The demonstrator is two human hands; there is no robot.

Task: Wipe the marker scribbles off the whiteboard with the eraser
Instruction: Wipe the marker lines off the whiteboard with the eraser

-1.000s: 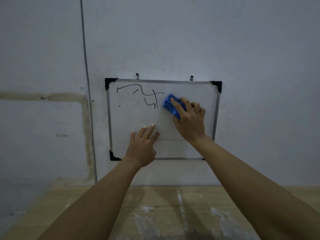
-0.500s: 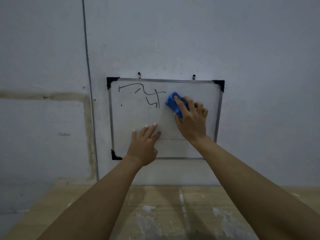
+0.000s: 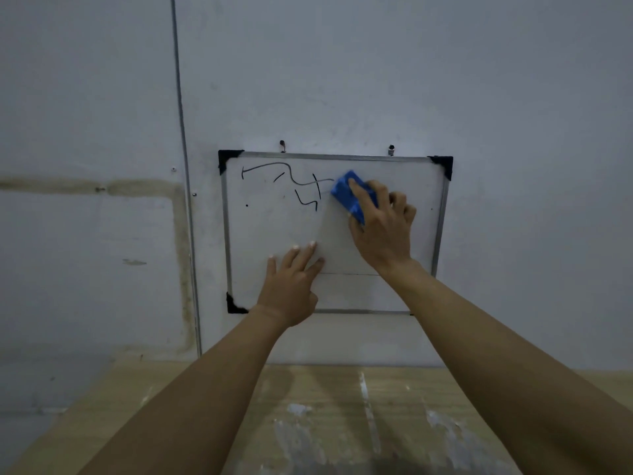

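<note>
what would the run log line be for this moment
phase: wiping | right hand: presses eraser on whiteboard | left hand: flat on board | scribbles: remain upper left

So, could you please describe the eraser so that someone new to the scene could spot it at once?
Find the whiteboard hanging on the grey wall above the wooden table. Near its upper middle, the right hand presses the eraser against the board, just right of the black scribbles. It is the only bright blue thing in view.
</note>
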